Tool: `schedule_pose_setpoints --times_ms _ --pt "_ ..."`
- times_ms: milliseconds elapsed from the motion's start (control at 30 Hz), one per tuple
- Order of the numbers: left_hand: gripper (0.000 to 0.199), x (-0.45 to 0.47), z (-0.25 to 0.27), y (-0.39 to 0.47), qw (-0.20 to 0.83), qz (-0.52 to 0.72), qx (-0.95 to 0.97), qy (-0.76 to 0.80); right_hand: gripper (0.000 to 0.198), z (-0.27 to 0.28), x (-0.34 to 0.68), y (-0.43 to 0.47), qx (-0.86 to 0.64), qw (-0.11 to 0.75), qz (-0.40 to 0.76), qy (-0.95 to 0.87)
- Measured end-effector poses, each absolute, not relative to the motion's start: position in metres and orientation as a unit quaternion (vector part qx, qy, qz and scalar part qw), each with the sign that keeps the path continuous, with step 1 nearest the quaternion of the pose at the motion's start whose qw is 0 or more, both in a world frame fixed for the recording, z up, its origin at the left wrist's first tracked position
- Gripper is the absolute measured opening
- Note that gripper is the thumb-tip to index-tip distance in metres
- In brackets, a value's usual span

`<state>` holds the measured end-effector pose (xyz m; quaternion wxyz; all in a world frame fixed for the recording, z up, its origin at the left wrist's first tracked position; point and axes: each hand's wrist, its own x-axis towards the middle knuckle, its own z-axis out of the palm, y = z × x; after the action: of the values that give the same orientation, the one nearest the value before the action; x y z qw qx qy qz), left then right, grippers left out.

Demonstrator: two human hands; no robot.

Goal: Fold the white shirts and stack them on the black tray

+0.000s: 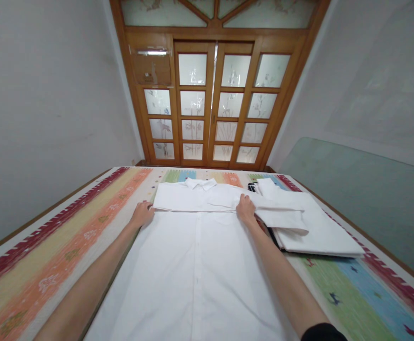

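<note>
Working across the upper chest of a white shirt (196, 270), spreading it buttons-up over a striped cloth (96, 227), with the collar (209, 183) at the far end, toward the glazed doors (227, 90). Pinching the left end of a crosswise edge with the left hand (143, 213), nearly closed, fingertips tucked against the side of the garment. Gripping near the right end of that edge with the right hand (245, 207), curled almost into a fist around a bit of fabric. Stretching fairly straight between both hands — impossible to tell whether as a crease or as a layer laid over the chest. Trailing a sleeve (281, 218) out past the right hand, onto a stack of folded white fabric (320, 237).

Apparently squaring the upper part for folding; judging by the flat lower front, not yet turning up the body. Probably calling next for keeping the edge level and taut, smoothing outward, then bringing the overhanging sleeve back in — lifting rather than dragging, to avoid disturbing the stack.
</note>
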<state>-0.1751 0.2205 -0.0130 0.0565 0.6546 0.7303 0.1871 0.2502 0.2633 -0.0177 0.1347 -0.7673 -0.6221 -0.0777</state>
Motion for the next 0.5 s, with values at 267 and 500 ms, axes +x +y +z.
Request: schedule_pose_setpoints --times_ms 267,500 --pt "0.031 -0.184 -0.007 0.255 0.188 0.269 0.555 0.764 0.033 -0.023 0.248 0.262 -0.766 0.12 -0.096 -0.625" --pt "0.027 -0.181 -0.007 0.254 0.234 0.316 0.51 0.765 0.031 -0.026 0.248 0.262 -0.765 0.125 -0.104 -0.623"
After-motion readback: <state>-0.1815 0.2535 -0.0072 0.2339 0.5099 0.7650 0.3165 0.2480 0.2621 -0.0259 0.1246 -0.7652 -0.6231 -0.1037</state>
